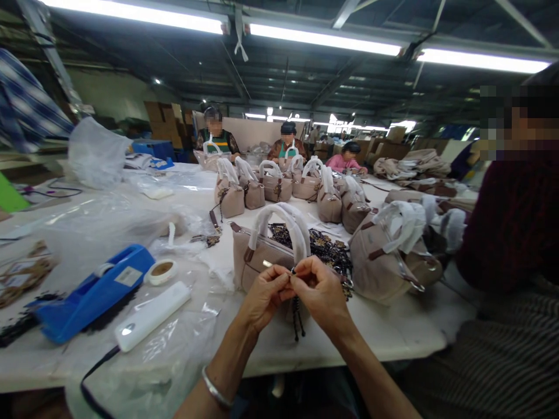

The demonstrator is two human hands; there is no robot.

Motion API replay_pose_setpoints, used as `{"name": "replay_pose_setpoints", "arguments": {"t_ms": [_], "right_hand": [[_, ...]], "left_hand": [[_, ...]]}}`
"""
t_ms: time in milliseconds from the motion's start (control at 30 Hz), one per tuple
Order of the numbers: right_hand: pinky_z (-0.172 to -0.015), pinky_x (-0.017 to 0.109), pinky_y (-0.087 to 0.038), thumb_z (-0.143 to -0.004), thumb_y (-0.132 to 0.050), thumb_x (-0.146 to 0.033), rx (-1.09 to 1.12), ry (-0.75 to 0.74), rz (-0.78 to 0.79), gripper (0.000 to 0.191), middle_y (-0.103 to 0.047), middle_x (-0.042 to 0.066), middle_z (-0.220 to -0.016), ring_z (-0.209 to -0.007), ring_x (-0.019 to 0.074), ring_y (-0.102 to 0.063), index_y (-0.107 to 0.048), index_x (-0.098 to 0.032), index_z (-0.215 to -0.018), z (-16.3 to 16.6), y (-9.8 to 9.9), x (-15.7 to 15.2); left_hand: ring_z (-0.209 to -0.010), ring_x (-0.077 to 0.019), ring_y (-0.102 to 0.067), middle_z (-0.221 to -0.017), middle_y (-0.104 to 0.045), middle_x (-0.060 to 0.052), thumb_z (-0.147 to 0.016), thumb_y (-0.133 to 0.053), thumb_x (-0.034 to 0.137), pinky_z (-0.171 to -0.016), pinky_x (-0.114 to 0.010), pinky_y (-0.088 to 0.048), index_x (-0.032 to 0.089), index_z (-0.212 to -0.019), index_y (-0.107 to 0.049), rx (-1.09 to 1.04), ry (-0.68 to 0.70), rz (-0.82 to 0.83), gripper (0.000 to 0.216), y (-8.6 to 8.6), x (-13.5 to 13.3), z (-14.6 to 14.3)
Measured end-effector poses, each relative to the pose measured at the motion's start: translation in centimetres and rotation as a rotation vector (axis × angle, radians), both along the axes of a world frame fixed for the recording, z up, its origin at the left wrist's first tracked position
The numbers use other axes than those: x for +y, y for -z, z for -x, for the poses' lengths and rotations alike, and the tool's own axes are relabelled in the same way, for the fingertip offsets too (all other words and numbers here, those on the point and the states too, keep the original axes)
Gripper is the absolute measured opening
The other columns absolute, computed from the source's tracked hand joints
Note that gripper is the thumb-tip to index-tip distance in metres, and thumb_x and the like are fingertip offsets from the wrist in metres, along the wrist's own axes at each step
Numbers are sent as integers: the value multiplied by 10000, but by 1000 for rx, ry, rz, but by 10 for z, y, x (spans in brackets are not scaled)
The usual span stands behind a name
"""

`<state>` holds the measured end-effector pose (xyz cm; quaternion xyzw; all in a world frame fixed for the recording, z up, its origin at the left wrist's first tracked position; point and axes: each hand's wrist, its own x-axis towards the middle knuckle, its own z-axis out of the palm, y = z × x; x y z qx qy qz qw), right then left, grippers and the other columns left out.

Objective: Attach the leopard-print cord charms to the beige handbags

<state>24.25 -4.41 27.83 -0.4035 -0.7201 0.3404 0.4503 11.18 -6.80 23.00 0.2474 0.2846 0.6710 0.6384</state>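
Observation:
A beige handbag with white-wrapped handles stands upright on the table before me. My left hand and my right hand meet in front of it, fingertips pinched together. Between them is a dark beaded cord, whose ends hang below my fingers. Its upper part is mostly hidden by the fingers. Behind the bag lies a heap of black beaded charms with bronze-coloured pieces. Another beige handbag leans at the right of the heap.
Several wrapped-handle handbags stand farther back. On the left lie a blue tape dispenser, a tape roll, a white corded device and plastic film. A person sits close on the right; others work across the table.

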Motion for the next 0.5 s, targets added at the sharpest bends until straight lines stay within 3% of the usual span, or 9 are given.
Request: {"name": "replay_pose_setpoints", "arguments": {"t_ms": [333, 500], "right_hand": [[-562, 228, -440, -718, -622, -219, 59, -79, 60, 67, -618, -21, -663, -602, 135, -564, -579, -196, -763, 0, 2, 4], [-570, 240, -431, -688, -618, -193, -40, -63, 75, 87, -611, -27, -653, -607, 140, -561, -574, -200, -763, -1, 2, 7]], "left_hand": [[-620, -82, -630, -684, -655, 9, -622, -866, 292, -642, -211, -575, 126, -746, -632, 27, -5, 5, 313, 2, -2, 2], [-614, -90, -620, -695, -653, 13, -646, -840, 326, -637, -228, -557, 126, -739, -632, 222, -60, -37, 303, -1, -2, 5]]}}
